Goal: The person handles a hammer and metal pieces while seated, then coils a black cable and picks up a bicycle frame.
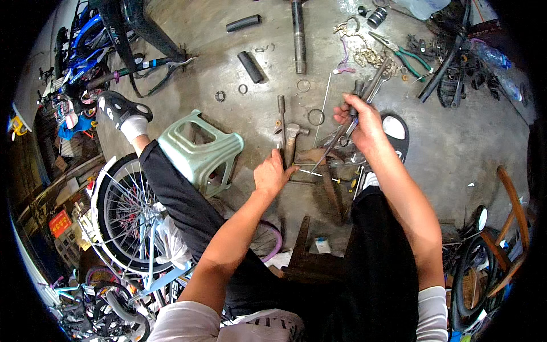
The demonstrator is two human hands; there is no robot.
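Note:
My left hand (pixel 271 174) is closed low around the handle of a hammer (pixel 296 131), whose head points away from me. Right against the hammer stands a long metal socket tool (pixel 281 111), its lower end reaching my fingers; whether I grip it too is unclear. To the right, my right hand (pixel 364 123) is raised above the floor, fingers curled around a bundle of wrenches (pixel 375 85) and other long metal tools that stick out above and below it. Beneath both hands lie more tools and a brownish metal piece (pixel 327 179), partly covered by clear plastic.
A pale green plastic stool (pixel 199 149) lies tipped over on the left, beside a bicycle wheel (pixel 130 208). Further out on the floor are black tubes (pixel 250 66), a steel shaft (pixel 298 37), rings (pixel 303 85), green-handled pliers (pixel 407 57) and a chain (pixel 367 55).

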